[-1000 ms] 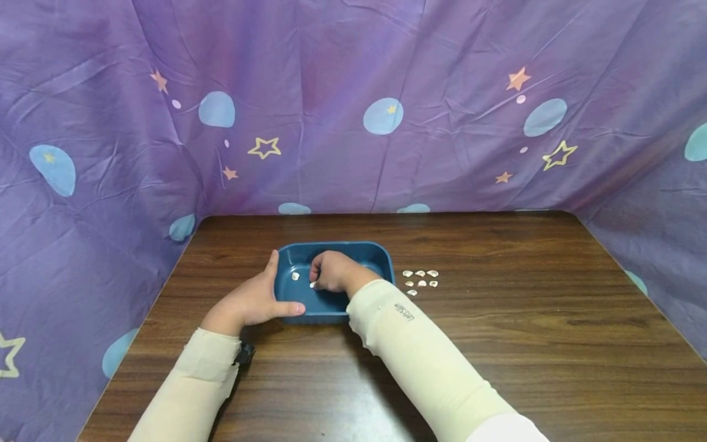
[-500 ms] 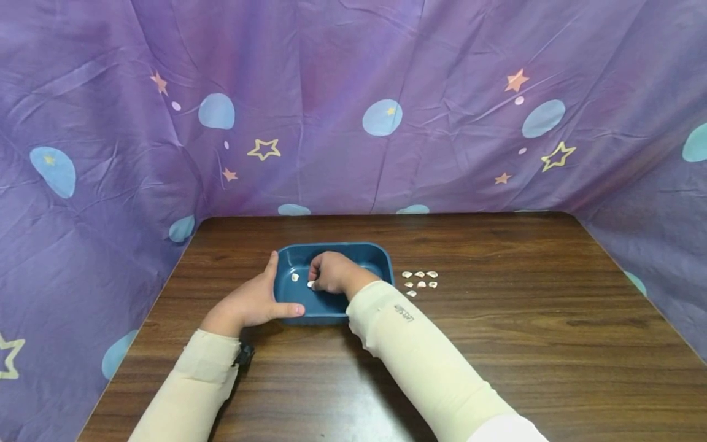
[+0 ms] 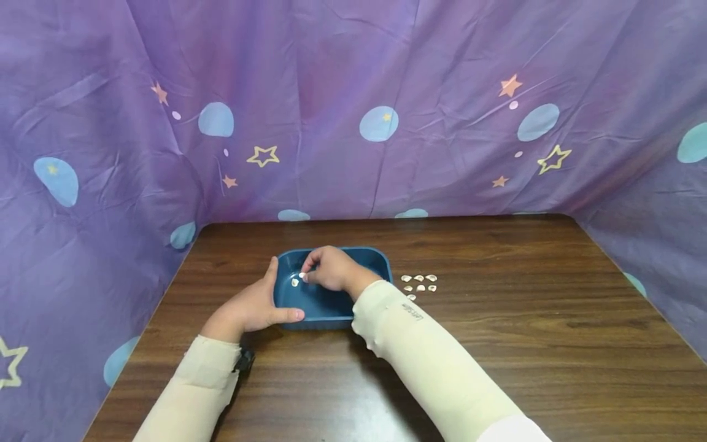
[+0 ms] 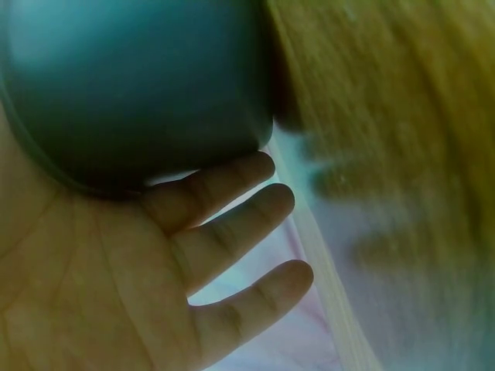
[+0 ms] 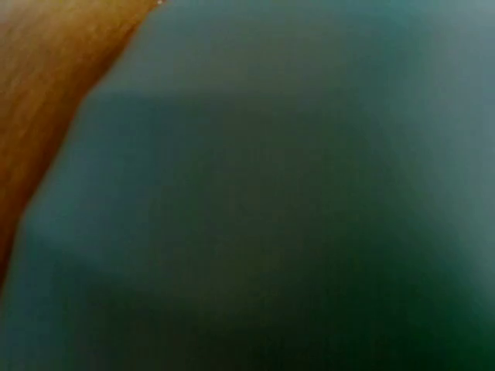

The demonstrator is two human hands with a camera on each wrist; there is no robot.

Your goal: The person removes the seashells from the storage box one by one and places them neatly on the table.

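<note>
A blue rectangular tray (image 3: 326, 304) stands on the table in the head view. My left hand (image 3: 251, 307) lies against its left end, with the thumb along the front rim. The left wrist view has that hand's fingers (image 4: 232, 239) straight and spread beside the tray's outer wall. Over the tray's left part, my right hand (image 3: 331, 270) pinches a small white shell (image 3: 302, 275) between thumb and fingertips. Just below it, a second shell (image 3: 295, 283) lies on the tray floor. Blurred blue tray wall (image 5: 247, 193) fills most of the right wrist view; no fingers show there.
Several small white shells (image 3: 421, 287) lie in short rows on the brown wooden table (image 3: 525, 319), right of the tray. A purple curtain (image 3: 331, 92) with stars and blue ovals hangs behind the table and along both sides.
My right hand has lifted the pinched shell off the tray floor and brought it a little up and left, near the other shell. My left hand stays at the tray's end.
</note>
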